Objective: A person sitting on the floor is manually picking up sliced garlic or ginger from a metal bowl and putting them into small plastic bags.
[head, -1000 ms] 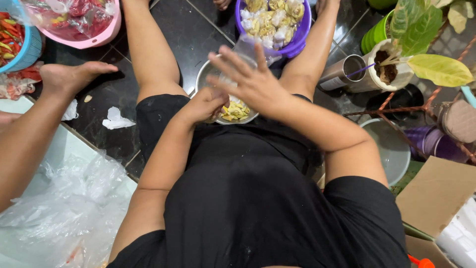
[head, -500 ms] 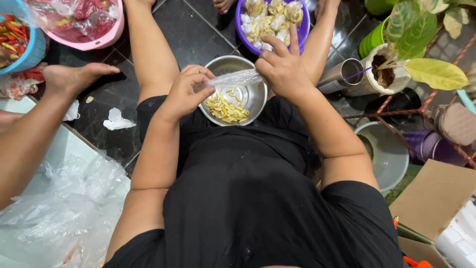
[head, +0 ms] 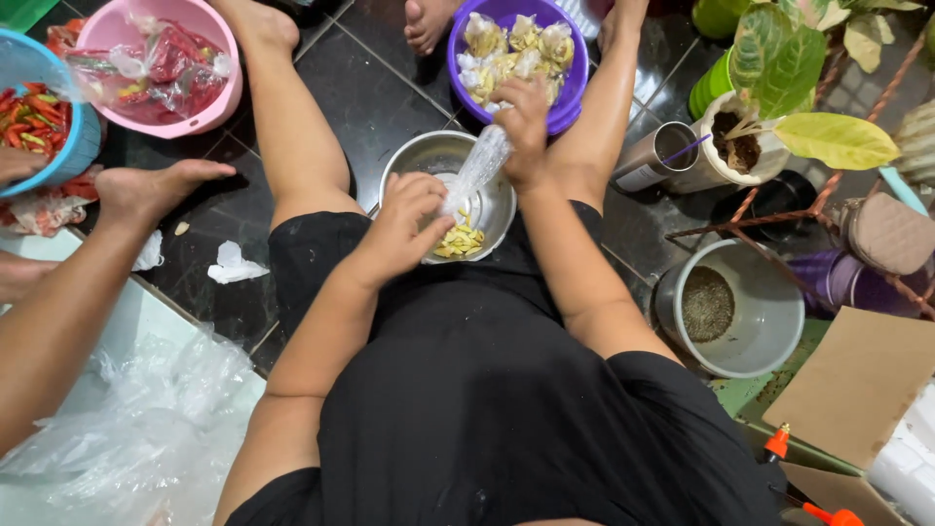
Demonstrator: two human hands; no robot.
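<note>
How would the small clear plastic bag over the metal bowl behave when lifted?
The plastic bag is probably floppy: it hangs stretched between the hands. It likely weighs little, looking thin and see-through. It may be slippery; both the left hand and right hand pinch it.

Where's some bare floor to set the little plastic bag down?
Dark tiles lie bare between the pink bowl and purple bowl. Right of the steel bowl it is crowded: steel cup, plant pot, grey bucket.
</note>
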